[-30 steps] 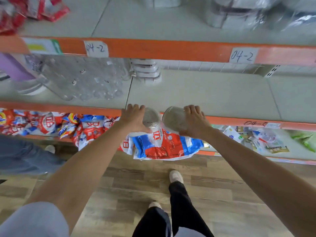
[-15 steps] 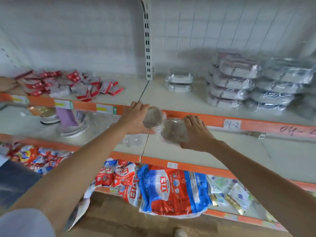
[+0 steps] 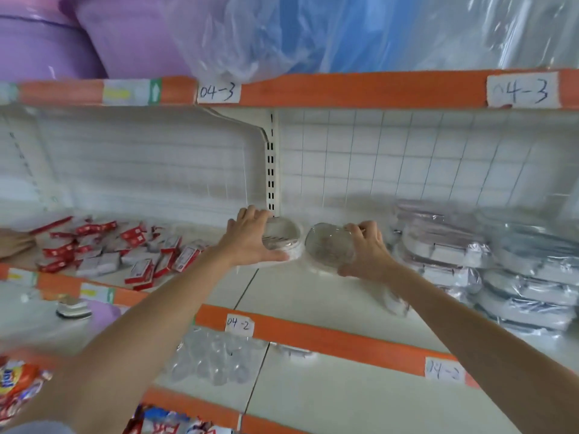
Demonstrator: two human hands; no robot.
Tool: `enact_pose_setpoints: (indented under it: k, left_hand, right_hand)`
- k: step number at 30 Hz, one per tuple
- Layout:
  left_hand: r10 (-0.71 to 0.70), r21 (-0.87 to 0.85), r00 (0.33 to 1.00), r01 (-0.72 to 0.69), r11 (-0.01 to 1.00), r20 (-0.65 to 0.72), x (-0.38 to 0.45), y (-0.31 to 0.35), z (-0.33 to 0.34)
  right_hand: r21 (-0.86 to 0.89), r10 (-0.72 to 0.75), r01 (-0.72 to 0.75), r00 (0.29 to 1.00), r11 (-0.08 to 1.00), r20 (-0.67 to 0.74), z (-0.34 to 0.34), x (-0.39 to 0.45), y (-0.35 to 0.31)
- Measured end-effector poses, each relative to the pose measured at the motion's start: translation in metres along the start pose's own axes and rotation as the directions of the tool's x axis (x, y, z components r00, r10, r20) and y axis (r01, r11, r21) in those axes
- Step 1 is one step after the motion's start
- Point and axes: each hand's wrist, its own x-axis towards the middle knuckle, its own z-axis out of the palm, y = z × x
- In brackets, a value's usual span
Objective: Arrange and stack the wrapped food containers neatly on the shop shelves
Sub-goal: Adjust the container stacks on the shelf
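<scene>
Wrapped food containers: two small round ones are in hand, both over the back of the shelf (image 3: 313,296) whose front strip is labelled 04-2. Left hand (image 3: 250,242) grips the left container (image 3: 283,239), fingers curled over its top edge, thumb under its lower edge; this container sits close to the white slotted upright (image 3: 271,170) at the back wall. Right hand (image 3: 365,253) holds the right container (image 3: 329,244), tilted so its clear round face points toward the camera, fingers curled over its upper right edge. The two containers are just beside each other; contact between them cannot be judged. Whether either one rests on the shelf surface cannot be told.

Right of the hands, on the same shelf: stacks of flat wrapped trays (image 3: 451,245) in clear film, several layers high, reaching to the frame edge. Left of the hands: loose pile of small red-and-white packets (image 3: 106,245). Shelf above, labelled 04-3, carries purple tubs (image 3: 125,36) and blue goods under clear plastic sheet (image 3: 360,29). Shelf below holds clear plastic cups (image 3: 216,358), blurred.
</scene>
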Motion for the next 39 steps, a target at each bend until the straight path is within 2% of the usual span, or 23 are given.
enact_pose_setpoints:
  k: [5, 8, 12, 15, 20, 23, 27, 34, 39]
  left_hand:
    - [-0.035, -0.114, 0.999, 0.031, 0.993, -0.033, 0.044, 0.008, 0.007]
    - [-0.03, -0.159, 0.999, 0.024, 0.987, -0.036, 0.065, 0.014, 0.012]
    - [0.013, -0.167, 1.0, -0.016, 0.986, -0.019, 0.09, 0.019, 0.016]
    - [0.07, -0.179, 0.998, -0.069, 0.981, -0.002, 0.112, 0.024, 0.018]
    - [0.166, -0.193, 0.986, -0.158, 0.968, 0.025, 0.146, 0.038, 0.026]
    - [0.24, -0.275, 0.97, -0.222, 0.936, 0.036, 0.16, 0.048, 0.038]
    - [0.305, -0.365, 0.952, -0.28, 0.888, 0.009, 0.167, 0.051, 0.053]
    - [0.13, -0.429, 0.985, -0.071, 0.9, 0.112, 0.162, 0.02, 0.055]
    - [0.023, -0.539, 0.947, 0.162, 0.827, 0.32, 0.153, 0.009, 0.063]
  right_hand:
    - [0.061, 0.025, -0.025, 1.0, 0.998, 0.005, -0.007, 0.061, 0.024]
    - [0.039, 0.062, -0.063, 0.998, 0.997, 0.026, -0.003, 0.087, 0.034]
    - [-0.029, 0.078, -0.074, 0.98, 0.997, 0.181, 0.006, 0.106, 0.041]
    - [0.053, 0.06, -0.076, 0.967, 0.996, 0.249, 0.007, 0.111, 0.046]
    - [0.167, 0.129, -0.163, 0.972, 0.972, 0.196, -0.007, 0.115, 0.051]
    - [0.288, 0.165, -0.216, 0.968, 0.933, 0.19, -0.018, 0.117, 0.051]
    - [0.233, 0.157, -0.192, 0.974, 0.953, 0.162, -0.02, 0.114, 0.049]
    - [0.154, 0.146, -0.173, 0.974, 0.973, 0.172, -0.01, 0.103, 0.044]
    - [0.186, 0.16, -0.181, 0.979, 0.966, 0.124, -0.006, 0.105, 0.042]
